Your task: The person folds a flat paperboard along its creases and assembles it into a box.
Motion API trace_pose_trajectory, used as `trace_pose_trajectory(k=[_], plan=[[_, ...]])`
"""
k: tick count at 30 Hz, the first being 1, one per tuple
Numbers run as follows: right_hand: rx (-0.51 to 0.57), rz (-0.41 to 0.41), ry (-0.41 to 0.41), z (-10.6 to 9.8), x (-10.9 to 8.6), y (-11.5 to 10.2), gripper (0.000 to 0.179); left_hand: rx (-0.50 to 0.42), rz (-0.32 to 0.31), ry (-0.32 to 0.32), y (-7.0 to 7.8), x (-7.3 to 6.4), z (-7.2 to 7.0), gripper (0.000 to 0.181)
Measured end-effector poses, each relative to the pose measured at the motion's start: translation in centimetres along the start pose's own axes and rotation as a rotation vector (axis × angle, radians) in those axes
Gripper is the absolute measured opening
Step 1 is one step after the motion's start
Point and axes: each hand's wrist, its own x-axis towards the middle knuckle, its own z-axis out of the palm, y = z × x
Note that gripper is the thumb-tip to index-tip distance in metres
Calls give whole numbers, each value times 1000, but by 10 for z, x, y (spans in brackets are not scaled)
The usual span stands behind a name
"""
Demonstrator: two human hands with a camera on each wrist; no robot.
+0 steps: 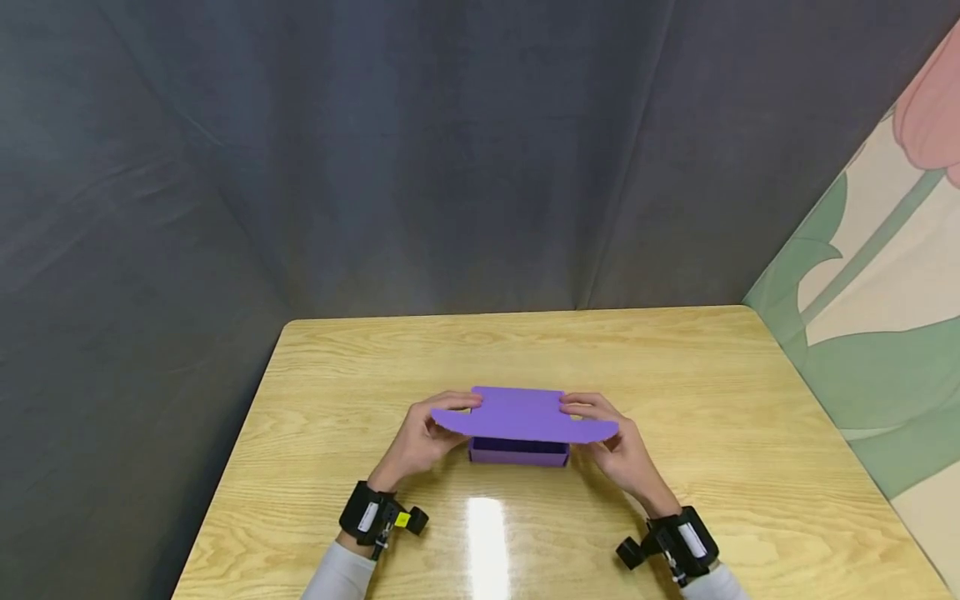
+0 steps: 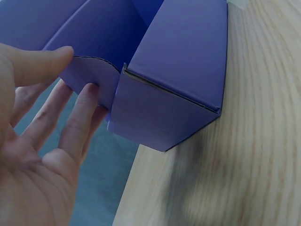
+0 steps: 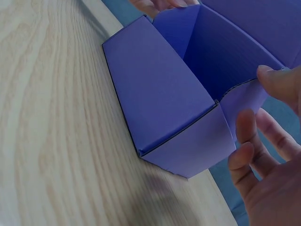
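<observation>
A purple cardboard box (image 1: 519,454) stands on the table, its hinged lid (image 1: 517,414) raised and tilted over the open inside. My left hand (image 1: 426,437) grips the left side of the box by a small side flap (image 2: 94,77). The thumb is at the flap's upper edge, and fingertips touch its outer face. On the opposite side, my right hand (image 1: 617,446) holds the matching right flap (image 3: 242,99) with thumb and fingers in much the same way. The inside of the box (image 3: 214,56) looks dark blue; its bottom is hidden.
The light wooden table (image 1: 360,358) extends around the box, with a bright reflection near its front. A dark grey curtain (image 1: 465,167) hangs behind and to the left. On the right is a cloth with a flower pattern (image 1: 885,333). Both wrists carry black camera mounts (image 1: 367,512).
</observation>
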Motion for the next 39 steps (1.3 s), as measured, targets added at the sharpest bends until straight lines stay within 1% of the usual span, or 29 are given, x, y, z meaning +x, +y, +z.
trace_pose_trajectory(k=[3, 6, 10, 12, 16, 20, 21, 23, 27, 30, 36, 39], plan=[[-14, -5, -5, -1, -2, 3, 61, -11, 39, -14, -4, -1, -1, 59], [-31, -16, -11, -2, -2, 4, 69, -8, 60, -20, -7, -2, -2, 65], [-56, -37, -18, -3, -2, 5, 85, 30, 96, -21, -11, -2, -3, 76], [-59, -56, -22, -3, -3, 7, 90, 55, 118, -19, -13, -2, -3, 80], [-47, -107, -25, -2, -4, 10, 94, 82, 158, -23, -15, -2, -3, 71], [-17, -133, -21, -2, -5, 14, 94, 96, 179, -20, -17, -3, -2, 67], [-9, -131, -19, -1, -5, 15, 91, 94, 174, -18, -17, -3, -2, 66], [5, -125, -21, -1, -7, 16, 86, 84, 167, -16, -18, -5, -1, 65], [17, -106, -23, 1, -10, 19, 67, 54, 155, -23, -21, -9, 0, 58], [16, -86, -21, 1, -13, 22, 62, 45, 155, -22, -25, -11, 1, 53], [-9, -36, -16, 2, -15, 21, 61, 5, 132, -24, -27, -12, 3, 52], [-41, -24, -10, 2, -13, 17, 72, 27, 142, -23, -26, -12, 3, 61]])
